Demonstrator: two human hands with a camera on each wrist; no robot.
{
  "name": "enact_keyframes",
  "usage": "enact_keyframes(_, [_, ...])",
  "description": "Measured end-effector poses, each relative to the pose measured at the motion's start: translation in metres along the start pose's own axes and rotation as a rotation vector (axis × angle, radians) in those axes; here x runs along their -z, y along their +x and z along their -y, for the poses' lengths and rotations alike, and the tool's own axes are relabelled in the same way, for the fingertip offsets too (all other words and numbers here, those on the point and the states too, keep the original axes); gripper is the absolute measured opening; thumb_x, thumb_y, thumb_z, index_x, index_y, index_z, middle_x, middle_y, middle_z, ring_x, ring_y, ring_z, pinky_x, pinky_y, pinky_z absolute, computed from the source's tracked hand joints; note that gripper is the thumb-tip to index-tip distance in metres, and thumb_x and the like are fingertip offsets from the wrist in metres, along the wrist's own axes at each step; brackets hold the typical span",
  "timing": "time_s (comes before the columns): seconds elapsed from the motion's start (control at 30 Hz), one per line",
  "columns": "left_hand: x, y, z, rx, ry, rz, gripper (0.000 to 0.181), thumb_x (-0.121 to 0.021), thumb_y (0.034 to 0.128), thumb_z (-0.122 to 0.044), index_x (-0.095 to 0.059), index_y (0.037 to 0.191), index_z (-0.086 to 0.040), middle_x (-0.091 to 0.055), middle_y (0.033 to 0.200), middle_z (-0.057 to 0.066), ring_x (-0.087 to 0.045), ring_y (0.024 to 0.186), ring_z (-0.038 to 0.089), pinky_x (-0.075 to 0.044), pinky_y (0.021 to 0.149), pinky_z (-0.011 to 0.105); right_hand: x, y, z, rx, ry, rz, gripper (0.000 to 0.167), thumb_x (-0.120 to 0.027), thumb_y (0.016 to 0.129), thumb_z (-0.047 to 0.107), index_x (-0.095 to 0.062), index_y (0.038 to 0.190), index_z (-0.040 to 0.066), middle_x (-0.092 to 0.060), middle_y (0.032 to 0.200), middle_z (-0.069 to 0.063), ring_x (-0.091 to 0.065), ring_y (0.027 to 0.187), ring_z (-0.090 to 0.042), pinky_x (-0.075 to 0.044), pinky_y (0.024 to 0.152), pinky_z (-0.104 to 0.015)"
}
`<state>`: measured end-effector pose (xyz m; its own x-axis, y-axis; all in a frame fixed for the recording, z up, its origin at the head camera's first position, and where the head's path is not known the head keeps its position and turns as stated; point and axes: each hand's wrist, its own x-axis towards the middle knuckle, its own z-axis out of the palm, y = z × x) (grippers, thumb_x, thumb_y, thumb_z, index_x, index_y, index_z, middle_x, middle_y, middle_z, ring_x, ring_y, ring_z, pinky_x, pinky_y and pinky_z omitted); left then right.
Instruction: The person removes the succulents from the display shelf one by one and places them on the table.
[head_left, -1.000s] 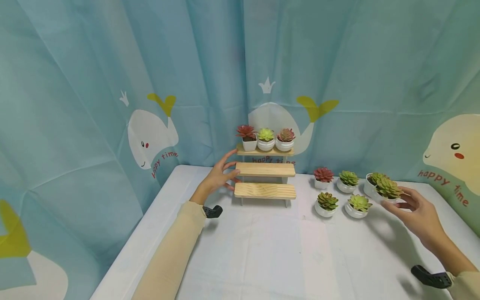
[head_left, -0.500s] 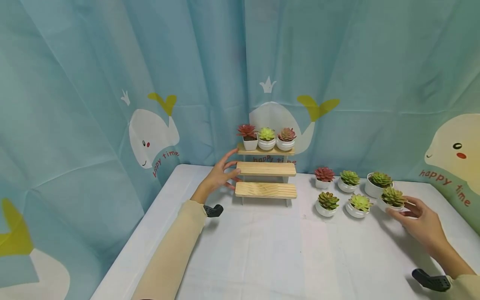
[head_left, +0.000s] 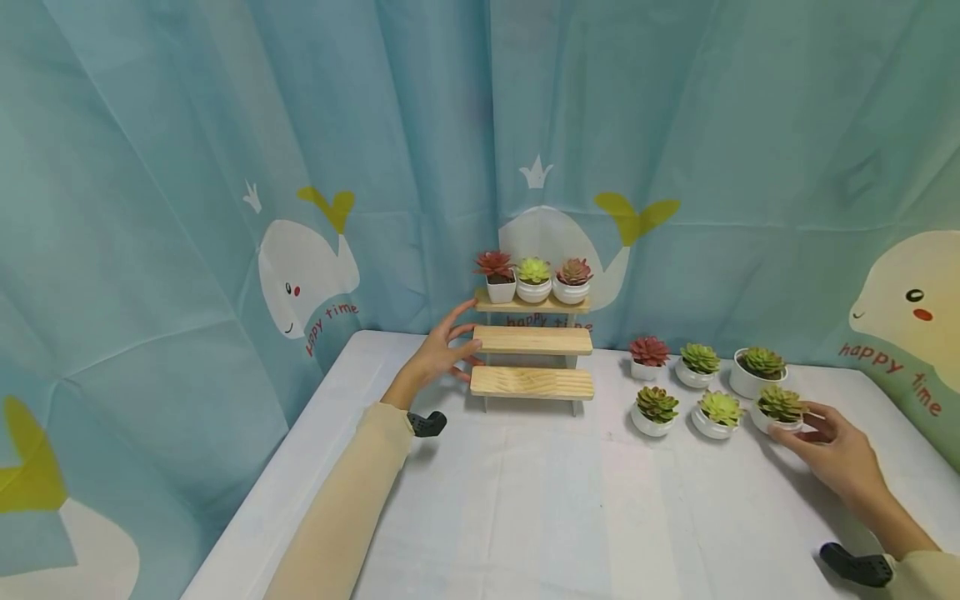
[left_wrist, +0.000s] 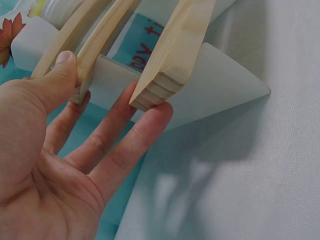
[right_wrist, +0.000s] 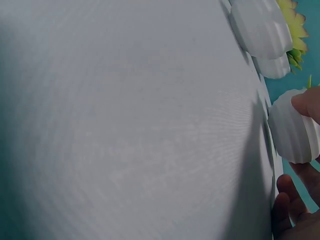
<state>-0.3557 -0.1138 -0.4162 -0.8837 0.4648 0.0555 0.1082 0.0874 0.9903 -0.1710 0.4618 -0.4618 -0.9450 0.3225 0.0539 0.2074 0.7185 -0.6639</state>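
A three-tier wooden plant stand (head_left: pixel 531 382) stands near the curtain, with three small potted succulents (head_left: pixel 534 279) lined up on its top tier. At its left end my left hand (head_left: pixel 435 354) grips the planks; in the left wrist view the thumb (left_wrist: pixel 64 67) lies on the middle plank and fingertips touch the lower plank (left_wrist: pixel 165 82). At the right of the table, my right hand (head_left: pixel 840 450) holds a green succulent in a white pot (head_left: pixel 778 406) between thumb and fingers. The pot (right_wrist: pixel 292 130) is at the tabletop; whether it bears on the cloth I cannot tell.
Beside the held pot are several others: a red succulent (head_left: pixel 648 357), a green one (head_left: pixel 699 363), a larger pot (head_left: pixel 757 382), a dark green one (head_left: pixel 654 411) and a light green one (head_left: pixel 716 414). A whale-printed curtain (head_left: pixel 420 167) hangs behind the white-covered table (head_left: pixel 555 517).
My right hand has lowered the potted succulent from in front of the larger pot to the tabletop, at the right end of the front row. The left hand has stayed on the stand.
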Motion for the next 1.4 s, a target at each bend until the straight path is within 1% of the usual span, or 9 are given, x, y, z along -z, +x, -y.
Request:
enact_keyframes(0.2, [-0.0009, -0.0002, 0.0003, 0.003, 0.000, -0.004, 0.076, -0.067, 0.1024, -0.016, -0.027, 0.161, -0.044, -0.029, 0.165, 0.018, -0.058, 0.127, 0.042, -0.063, 0.066, 0.053, -0.0023, 0.0012, -0.0031, 0.001, 0.002, 0.010, 0.089, -0.069, 0.096, 0.051, -0.033, 0.151, -0.009, -0.042, 0.145, -0.042, -0.037, 0.085, 0.012, -0.036, 0.061, -0.016])
enact_keyframes(0.27, [-0.0009, 0.0004, 0.0009, 0.002, -0.001, -0.006, 0.076, -0.067, 0.1025, -0.016, -0.028, 0.161, -0.045, -0.028, 0.165, 0.018, -0.059, 0.127, 0.042, -0.063, 0.065, 0.052, -0.0026, 0.0017, -0.0031, -0.003, 0.003, 0.013, 0.089, -0.069, 0.097, 0.052, -0.032, 0.151, -0.009, -0.041, 0.145, -0.043, -0.051, 0.091, 0.000, -0.037, 0.062, -0.016])
enact_keyframes(0.33, [-0.0008, 0.0010, 0.0016, 0.002, -0.003, -0.006, 0.076, -0.067, 0.1024, -0.016, -0.028, 0.160, -0.046, -0.029, 0.165, 0.017, -0.059, 0.127, 0.042, -0.063, 0.065, 0.051, -0.0024, 0.0017, -0.0025, -0.010, 0.007, 0.021, 0.090, -0.067, 0.098, 0.052, -0.030, 0.152, -0.010, -0.039, 0.146, -0.043, -0.059, 0.103, -0.024, -0.047, 0.069, -0.027])
enact_keyframes(0.43, [-0.0001, 0.0014, 0.0013, -0.005, -0.003, -0.001, 0.076, -0.066, 0.1027, -0.016, -0.027, 0.161, -0.045, -0.028, 0.165, 0.018, -0.058, 0.127, 0.043, -0.063, 0.064, 0.051, -0.0021, 0.0018, -0.0018, -0.019, 0.010, 0.028, 0.090, -0.064, 0.099, 0.051, -0.028, 0.152, -0.011, -0.038, 0.146, -0.044, -0.050, 0.118, -0.051, -0.051, 0.073, -0.034])
enact_keyframes(0.5, [0.0002, 0.0014, 0.0008, -0.009, -0.004, 0.002, 0.076, -0.066, 0.1027, -0.017, -0.026, 0.162, -0.043, -0.028, 0.165, 0.019, -0.058, 0.126, 0.044, -0.063, 0.065, 0.051, -0.0018, 0.0018, -0.0022, -0.025, 0.017, 0.032, 0.090, -0.064, 0.100, 0.051, -0.027, 0.152, -0.012, -0.039, 0.145, -0.044, -0.051, 0.116, -0.050, -0.052, 0.073, -0.032])
enact_keyframes(0.57, [0.0006, 0.0011, 0.0001, -0.013, -0.002, 0.004, 0.077, -0.066, 0.1029, -0.016, -0.025, 0.162, -0.042, -0.027, 0.166, 0.020, -0.058, 0.126, 0.045, -0.063, 0.066, 0.052, -0.0018, 0.0023, -0.0031, -0.030, 0.019, 0.030, 0.090, -0.064, 0.100, 0.051, -0.027, 0.152, -0.012, -0.041, 0.143, -0.043, -0.052, 0.110, -0.043, -0.043, 0.062, -0.017])
enact_keyframes(0.63, [0.0006, 0.0009, -0.0001, -0.011, -0.002, 0.005, 0.077, -0.066, 0.1030, -0.016, -0.025, 0.162, -0.042, -0.027, 0.166, 0.019, -0.059, 0.124, 0.045, -0.063, 0.066, 0.053, -0.0025, 0.0024, -0.0040, -0.031, 0.025, 0.026, 0.091, -0.064, 0.099, 0.051, -0.027, 0.152, -0.013, -0.041, 0.142, -0.042, -0.052, 0.107, -0.040, -0.036, 0.057, -0.011])
enact_keyframes(0.87, [0.0003, 0.0011, 0.0019, -0.001, 0.001, -0.004, 0.076, -0.067, 0.1025, -0.017, -0.026, 0.161, -0.044, -0.029, 0.165, 0.017, -0.061, 0.123, 0.044, -0.063, 0.066, 0.052, -0.0046, 0.0028, -0.0051, -0.045, 0.046, 0.040, 0.093, -0.062, 0.100, 0.051, -0.023, 0.152, -0.014, -0.037, 0.143, -0.044, -0.046, 0.121, -0.054, -0.036, 0.058, -0.012])
enact_keyframes(1.4, [-0.0002, 0.0000, 0.0021, 0.009, -0.011, -0.008, 0.076, -0.067, 0.1022, -0.016, -0.029, 0.160, -0.047, -0.030, 0.165, 0.017, -0.060, 0.124, 0.042, -0.063, 0.065, 0.051, -0.0046, 0.0023, -0.0047, -0.043, 0.055, 0.045, 0.092, -0.063, 0.100, 0.050, -0.023, 0.152, -0.014, -0.037, 0.143, -0.044, -0.046, 0.120, -0.054, -0.036, 0.056, -0.009])
